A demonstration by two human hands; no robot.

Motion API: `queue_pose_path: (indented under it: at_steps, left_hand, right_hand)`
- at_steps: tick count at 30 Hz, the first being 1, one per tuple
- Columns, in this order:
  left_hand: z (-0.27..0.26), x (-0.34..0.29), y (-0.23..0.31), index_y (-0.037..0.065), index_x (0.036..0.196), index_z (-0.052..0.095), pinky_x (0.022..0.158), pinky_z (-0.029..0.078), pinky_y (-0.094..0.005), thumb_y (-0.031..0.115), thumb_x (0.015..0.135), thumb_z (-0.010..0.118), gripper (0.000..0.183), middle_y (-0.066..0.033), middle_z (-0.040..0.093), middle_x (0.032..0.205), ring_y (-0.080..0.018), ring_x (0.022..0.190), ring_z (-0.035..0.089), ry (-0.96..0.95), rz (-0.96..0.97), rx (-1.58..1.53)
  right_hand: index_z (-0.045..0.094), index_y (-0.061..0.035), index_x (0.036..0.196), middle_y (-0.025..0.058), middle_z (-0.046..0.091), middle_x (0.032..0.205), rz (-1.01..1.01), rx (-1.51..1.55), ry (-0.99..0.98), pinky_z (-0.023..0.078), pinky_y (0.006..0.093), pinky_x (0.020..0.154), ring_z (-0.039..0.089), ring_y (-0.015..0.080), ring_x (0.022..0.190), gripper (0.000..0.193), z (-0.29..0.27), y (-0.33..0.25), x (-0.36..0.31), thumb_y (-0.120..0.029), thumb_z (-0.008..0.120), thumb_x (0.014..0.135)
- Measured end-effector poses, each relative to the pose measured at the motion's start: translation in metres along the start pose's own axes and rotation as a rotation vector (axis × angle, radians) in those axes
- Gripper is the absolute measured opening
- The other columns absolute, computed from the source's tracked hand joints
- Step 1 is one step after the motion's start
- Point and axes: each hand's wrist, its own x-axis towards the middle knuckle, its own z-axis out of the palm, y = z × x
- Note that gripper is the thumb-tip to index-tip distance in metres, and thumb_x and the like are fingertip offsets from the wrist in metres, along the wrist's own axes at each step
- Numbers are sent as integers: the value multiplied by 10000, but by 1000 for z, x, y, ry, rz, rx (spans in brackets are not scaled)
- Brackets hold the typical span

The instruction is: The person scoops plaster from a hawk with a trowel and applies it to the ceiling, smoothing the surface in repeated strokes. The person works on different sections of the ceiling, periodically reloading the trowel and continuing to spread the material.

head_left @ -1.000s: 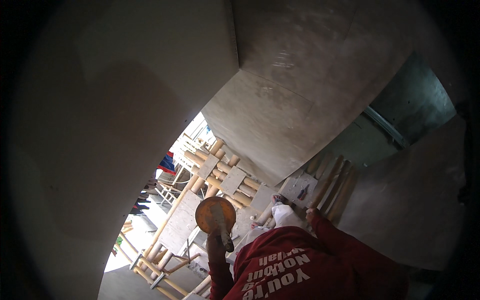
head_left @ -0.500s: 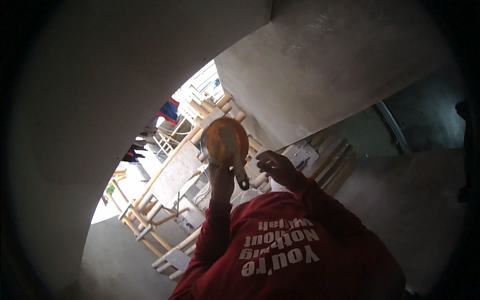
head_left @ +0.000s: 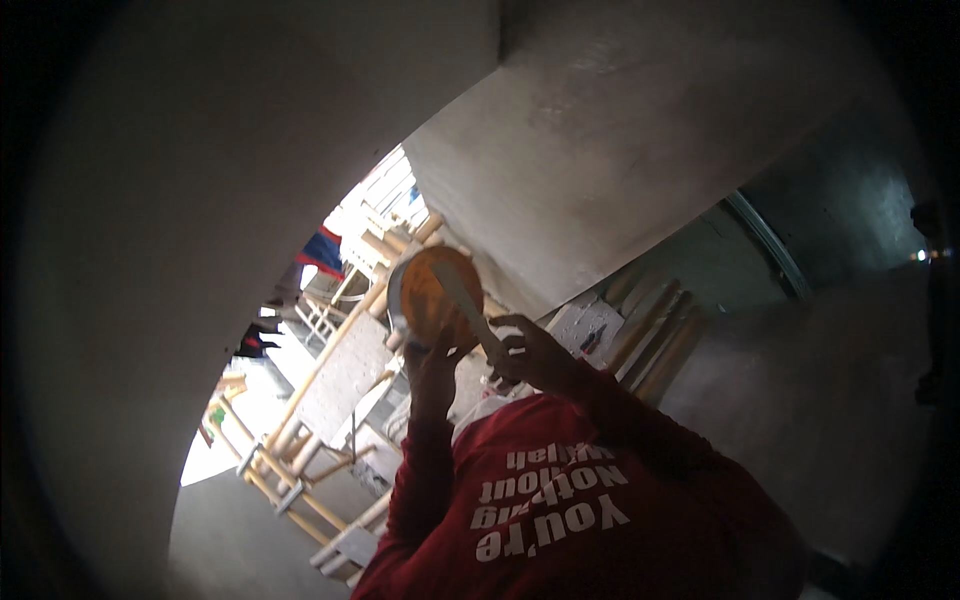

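Observation:
My left hand (head_left: 432, 375) holds a round bowl (head_left: 418, 295) from below, its fingers closed on the lower rim. The bowl's face is orange and its side greyish. Across that face lies the blade of a flat, pale scraper (head_left: 460, 298). My right hand (head_left: 535, 352) is closed round the scraper's handle, just right of the bowl. Shade hides the exact placing of the fingers on both hands.
Wooden pole scaffolding (head_left: 285, 470) with boards (head_left: 345, 370) stands below and to the left. Smooth grey wall surfaces (head_left: 600, 150) rise close by. Dark poles (head_left: 655, 340) lie to the right. Red and blue cloth (head_left: 322, 250) shows in the bright gap.
My right hand, free beside the bowl before, has closed on the scraper's handle. The scraper has turned, and the bowl has shifted slightly left and down in view.

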Motion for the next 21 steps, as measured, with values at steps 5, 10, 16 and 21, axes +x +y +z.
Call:
queue_pose_path:
  at_steps: [5, 10, 16, 21]
  left_hand:
    - [-21, -16, 4, -52, 1431, 436, 901, 629, -492, 126, 967, 657, 544, -214, 562, 1353, -354, 1149, 657, 98, -75, 50]
    - [-50, -37, -5, -74, 1437, 379, 898, 633, -500, 131, 956, 664, 596, -238, 499, 1377, -375, 1217, 603, 167, -111, 66]
    - [-61, -65, -9, -89, 1421, 377, 911, 636, -492, 114, 970, 658, 569, -235, 455, 1400, -361, 1256, 560, 247, -80, 367]
    - [-49, -76, -23, -88, 1424, 379, 921, 629, -470, 111, 979, 661, 563, -232, 432, 1417, -332, 1263, 547, 351, -13, 582]
  right_hand:
    - [386, -50, 1461, 131, 601, 1164, -88, 57, -40, 587, 311, 710, 713, 234, 917, 758, -38, -10, -17, -158, 794, 832]
    - [562, -83, 1076, 3, 561, 781, -295, -294, 293, 456, 278, 506, 537, 91, 593, 189, -94, -24, 31, -211, 646, 966]
    - [552, -62, 1113, 165, 656, 887, -778, -856, 826, 516, 471, 723, 654, 365, 796, 386, -132, -97, 117, -431, 608, 1014]
    - [523, -72, 1149, 197, 696, 965, -673, -767, 712, 527, 476, 721, 694, 395, 868, 356, -153, -157, 188, -373, 646, 1004]
